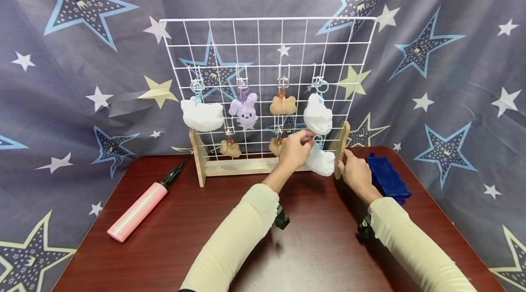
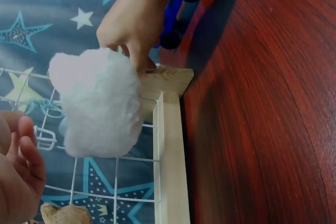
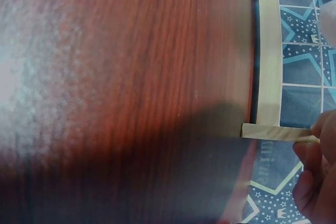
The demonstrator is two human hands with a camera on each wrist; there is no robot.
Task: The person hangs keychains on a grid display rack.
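My left hand (image 1: 292, 151) is at the lower right of a white wire grid rack (image 1: 259, 45), its thumb and fingertips pinching the light blue ring of a white plush keychain (image 1: 321, 162). In the left wrist view that plush (image 2: 102, 103) hangs beside a white hook (image 2: 46, 138). My right hand (image 1: 355, 172) grips the wooden side support (image 1: 343, 146) at the rack's right end, with fingers and thumb on either side of the wood in the right wrist view. Above the left hand hangs another white plush keychain (image 1: 318, 116). Behind it a brown plush keychain (image 1: 275, 146) is partly hidden.
A white plush (image 1: 202, 114), a purple rabbit plush (image 1: 245, 111) and brown plushes (image 1: 282, 105) hang on the grid. A blue plastic tray (image 1: 388, 177) lies right of the right hand. On the table's left lies a pink hand pump (image 1: 139, 209). Star-patterned cloth (image 1: 102, 100) hangs behind.
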